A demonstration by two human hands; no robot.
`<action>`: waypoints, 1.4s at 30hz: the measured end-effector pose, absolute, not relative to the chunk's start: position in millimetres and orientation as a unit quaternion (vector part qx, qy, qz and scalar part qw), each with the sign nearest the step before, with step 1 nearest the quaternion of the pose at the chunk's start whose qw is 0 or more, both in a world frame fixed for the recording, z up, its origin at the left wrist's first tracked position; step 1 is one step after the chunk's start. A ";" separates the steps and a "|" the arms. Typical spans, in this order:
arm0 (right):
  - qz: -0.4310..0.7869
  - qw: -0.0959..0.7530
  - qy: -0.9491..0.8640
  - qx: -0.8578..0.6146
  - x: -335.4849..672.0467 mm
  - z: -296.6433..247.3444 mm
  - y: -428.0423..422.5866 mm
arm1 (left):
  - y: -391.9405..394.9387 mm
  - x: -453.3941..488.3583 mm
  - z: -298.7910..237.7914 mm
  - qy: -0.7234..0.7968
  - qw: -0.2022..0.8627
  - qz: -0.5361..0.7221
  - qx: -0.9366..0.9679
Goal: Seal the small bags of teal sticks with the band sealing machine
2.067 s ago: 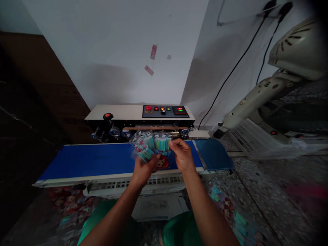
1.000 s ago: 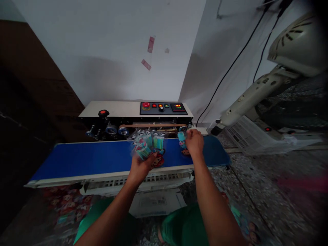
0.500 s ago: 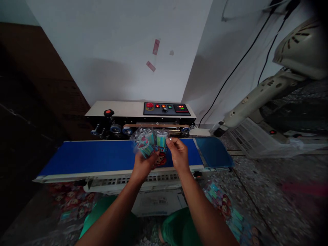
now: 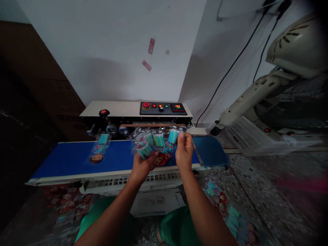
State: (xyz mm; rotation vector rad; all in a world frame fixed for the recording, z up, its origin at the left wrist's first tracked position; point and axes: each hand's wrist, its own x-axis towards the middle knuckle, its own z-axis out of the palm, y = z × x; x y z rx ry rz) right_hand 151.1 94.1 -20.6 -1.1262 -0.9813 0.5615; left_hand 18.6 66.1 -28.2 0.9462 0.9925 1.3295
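Observation:
My left hand (image 4: 141, 166) is closed round a fanned bunch of clear packets (image 4: 148, 145) holding teal sticks and a cartoon-face card, held above the blue conveyor belt (image 4: 77, 160). My right hand (image 4: 183, 151) pinches one packet (image 4: 172, 138) by its top, just right of the bunch and close to the sealer's intake. Another packet (image 4: 98, 150) lies flat on the belt at the left. Behind the belt stands the band sealing machine (image 4: 135, 114) with its lit control panel (image 4: 162, 108).
More cartoon packets lie on the floor at lower left (image 4: 64, 205) and lower right (image 4: 230, 212). A cream-coloured fan (image 4: 276, 75) leans in from the right, with black cables (image 4: 230, 68) on the wall. A dark brown board (image 4: 38, 85) stands at the left.
My right hand has drawn one packet out of the bunch and moved it right. A packet placed earlier has ridden along the belt to the left side.

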 end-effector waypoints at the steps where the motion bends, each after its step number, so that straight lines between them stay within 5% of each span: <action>1: 0.253 0.680 -0.457 -0.514 150.9 -19.7 92.3 | 66.6 19.0 -28.8 0.425 0.574 0.570 0.406; 10: 0.204 0.657 -0.449 -0.570 199.3 -26.7 103.7 | 68.6 17.5 -30.2 0.469 0.559 0.561 0.391; 18: 0.032 0.262 -0.472 -0.841 267.5 -49.4 123.5 | 68.0 16.5 -21.6 0.481 0.542 0.559 0.403; 23: 0.025 0.211 -0.447 -0.869 254.3 -49.4 140.0 | 68.8 14.5 -27.0 0.484 0.533 0.550 0.423; 26: 0.022 0.238 -0.508 -0.828 238.6 -45.2 144.2 | 70.6 12.4 -31.8 0.484 0.519 0.550 0.440; 29: 0.033 0.365 -0.571 -0.735 214.5 -35.8 134.3 | 72.7 12.2 -33.9 0.480 0.518 0.569 0.421; 35: 0.364 0.546 -0.573 -0.491 158.0 -21.8 97.0 | 71.5 14.0 -28.5 0.454 0.525 0.592 0.411; 40: 0.318 0.701 -0.461 -0.442 155.7 -18.0 96.9 | 67.1 13.6 -28.0 0.455 0.538 0.574 0.417; 42: 0.337 0.701 -0.455 -0.433 159.3 -17.5 98.0 | 67.0 14.1 -27.9 0.457 0.537 0.576 0.413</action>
